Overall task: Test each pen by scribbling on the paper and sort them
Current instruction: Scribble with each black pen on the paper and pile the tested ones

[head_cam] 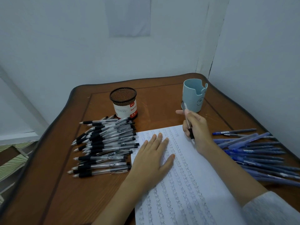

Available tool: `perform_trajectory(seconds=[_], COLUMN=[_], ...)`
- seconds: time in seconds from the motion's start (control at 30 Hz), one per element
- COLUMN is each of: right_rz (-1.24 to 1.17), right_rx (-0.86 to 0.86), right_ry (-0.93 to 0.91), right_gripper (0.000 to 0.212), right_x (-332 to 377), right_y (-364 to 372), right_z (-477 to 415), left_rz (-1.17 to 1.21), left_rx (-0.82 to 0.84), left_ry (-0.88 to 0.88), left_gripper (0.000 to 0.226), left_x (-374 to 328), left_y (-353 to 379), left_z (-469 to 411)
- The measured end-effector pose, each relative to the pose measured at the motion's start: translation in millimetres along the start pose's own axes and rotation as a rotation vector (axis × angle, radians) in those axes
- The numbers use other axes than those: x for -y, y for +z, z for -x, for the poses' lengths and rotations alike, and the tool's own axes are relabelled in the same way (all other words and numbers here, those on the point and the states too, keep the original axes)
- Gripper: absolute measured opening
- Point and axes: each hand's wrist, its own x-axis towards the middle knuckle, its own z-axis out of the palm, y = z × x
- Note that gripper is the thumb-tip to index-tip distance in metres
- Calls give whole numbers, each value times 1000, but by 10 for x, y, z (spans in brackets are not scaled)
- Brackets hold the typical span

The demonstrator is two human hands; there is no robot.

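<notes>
On the paper (191,189), left hand (152,158) flat, right hand (197,129) grips pen (183,106), tip toward person

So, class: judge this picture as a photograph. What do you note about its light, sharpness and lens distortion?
Head view: dim, even, bluish light, with only faint shadows and no glare; the wide-angle lens bows the edges of the table; the writing on the paper is too soft to read; the black pens at the left look slightly smeared.
</notes>
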Motion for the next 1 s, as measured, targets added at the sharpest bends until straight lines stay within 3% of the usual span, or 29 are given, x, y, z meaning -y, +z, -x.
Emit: perform_trajectory(seconds=[0.13, 0.27, 0.37, 0.43, 0.6, 0.77, 1.0], right_rz=[49, 96, 191, 324, 785, 996, 1107], right_rx=[15, 51, 128, 163, 23, -94, -68], right_ry=[43, 156, 213, 140, 0, -122, -223], right_gripper=[31, 34, 24, 20, 20, 22, 25], right_x=[31, 46, 138, 186, 70, -91, -9], right_y=[28, 120, 184, 226, 330, 369, 335], right_z=[19, -82, -225, -374, -760, -802, -617], left_rz=[28, 28, 31, 30, 17, 13, 25], left_rx=[7, 41, 55, 51, 56, 54, -44], left_ry=[-5, 9, 16, 21, 25, 20, 69], left_gripper=[61, 62, 67, 69, 70, 70, 55], left_x=[9, 53, 86, 103, 127, 138, 110], left_y=[-44, -75, -86, -92, -107, -92, -132], left_z=[-10, -37, -51, -67, -87, -93, -101])
